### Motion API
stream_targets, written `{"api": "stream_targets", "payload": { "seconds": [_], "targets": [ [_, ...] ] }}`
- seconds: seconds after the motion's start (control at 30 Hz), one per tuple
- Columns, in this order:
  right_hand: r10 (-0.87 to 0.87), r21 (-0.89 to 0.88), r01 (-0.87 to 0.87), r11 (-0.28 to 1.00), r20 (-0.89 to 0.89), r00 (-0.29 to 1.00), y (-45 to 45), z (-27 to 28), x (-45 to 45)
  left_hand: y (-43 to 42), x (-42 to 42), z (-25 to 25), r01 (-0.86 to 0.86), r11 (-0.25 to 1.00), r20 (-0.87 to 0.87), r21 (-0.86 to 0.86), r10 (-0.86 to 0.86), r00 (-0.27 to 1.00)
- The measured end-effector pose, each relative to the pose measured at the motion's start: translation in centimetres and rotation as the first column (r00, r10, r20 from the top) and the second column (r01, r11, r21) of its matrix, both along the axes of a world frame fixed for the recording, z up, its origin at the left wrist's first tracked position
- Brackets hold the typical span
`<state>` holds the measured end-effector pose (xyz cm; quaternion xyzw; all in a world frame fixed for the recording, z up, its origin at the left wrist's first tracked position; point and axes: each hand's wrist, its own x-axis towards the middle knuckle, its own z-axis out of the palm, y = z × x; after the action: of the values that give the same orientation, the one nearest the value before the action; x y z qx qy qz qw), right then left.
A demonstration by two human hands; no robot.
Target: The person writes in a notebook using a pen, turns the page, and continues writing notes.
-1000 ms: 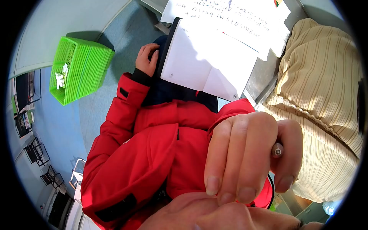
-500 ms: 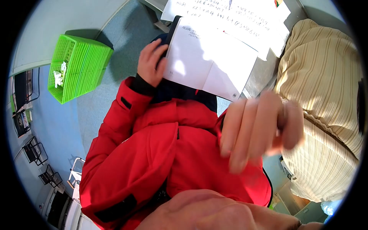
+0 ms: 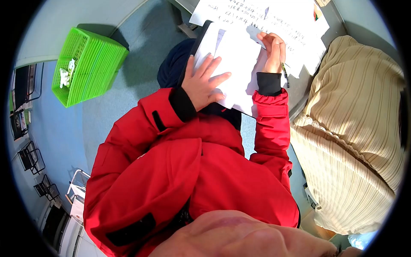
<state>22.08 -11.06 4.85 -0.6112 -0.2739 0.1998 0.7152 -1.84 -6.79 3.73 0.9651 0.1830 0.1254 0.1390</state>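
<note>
An open notebook (image 3: 239, 70) with white pages and a dark cover edge lies in front of me, partly over my lap. My left hand (image 3: 204, 83) rests on its left page with fingers spread. Over the right side of the notebook, my right hand (image 3: 274, 49) is closed around a slim pen (image 3: 285, 75); the pen's dark patterned end sticks out beside the wrist. Its tip is hard to make out. Loose white sheets (image 3: 282, 15) covered in handwritten numbers lie beyond the notebook, partly behind my right hand.
A stack of bright green plastic baskets (image 3: 96, 64) stands on the floor at the left, with something white inside. A striped beige cloth (image 3: 351, 90) covers a bulky item at the right. Folding chairs (image 3: 32, 158) and a white rack (image 3: 77, 192) are at the far left.
My right hand has moved from close to the camera, where it was blurred, down and away to the notebook. My left hand has shifted from the notebook's edge onto the page.
</note>
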Motion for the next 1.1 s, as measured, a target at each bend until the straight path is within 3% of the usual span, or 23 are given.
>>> {"api": "stream_targets", "payload": {
  "seconds": [0.2,0.3,0.37,0.43,0.5,0.57,0.67,0.87,1.1],
  "targets": [
    [0.029,0.102,-0.009,0.995,-0.201,0.979,-1.1,-0.7,0.9,-0.3,0.5,1.9,0.047,0.999,0.087,-0.017,-0.045,0.995],
    [-0.047,0.126,0.115,0.985,-0.447,0.893,-1.2,-1.1,2.0,0.2,0.0,3.4,0.127,0.981,0.223,-0.149,-0.091,0.971],
    [0.141,0.297,0.039,0.954,-0.559,0.817,-1.8,-3.4,4.1,0.5,-0.6,3.2,0.113,0.973,0.334,-0.202,-0.040,0.942],
    [0.380,0.492,-0.077,0.867,-0.556,0.739,-2.0,-3.4,4.4,1.0,-1.2,3.0,0.087,0.971,0.397,-0.222,0.009,0.918],
    [0.354,0.503,-0.029,0.864,-0.566,0.745,-2.2,-3.5,4.0,1.4,-1.7,2.3,-0.018,0.956,0.385,-0.292,0.134,0.913],
    [0.470,0.577,-0.084,0.813,-0.563,0.680,-2.4,-3.0,3.9,2.0,-2.6,1.1,-0.085,0.956,0.336,-0.282,0.182,0.924],
    [0.359,0.497,-0.017,0.868,-0.602,0.713,-2.7,-2.4,3.3,2.2,-3.7,0.3,-0.153,0.956,0.268,-0.250,0.220,0.938],
    [0.424,0.605,-0.064,0.794,-0.476,0.770,-2.2,-2.7,3.1,1.9,-4.0,0.1,-0.151,0.954,0.200,-0.258,0.206,0.958],
    [0.348,0.536,0.003,0.844,-0.551,0.758,-2.3,-1.2,2.3,1.8,-3.8,0.0,-0.140,0.947,0.191,-0.288,0.200,0.961]
  ]
}}
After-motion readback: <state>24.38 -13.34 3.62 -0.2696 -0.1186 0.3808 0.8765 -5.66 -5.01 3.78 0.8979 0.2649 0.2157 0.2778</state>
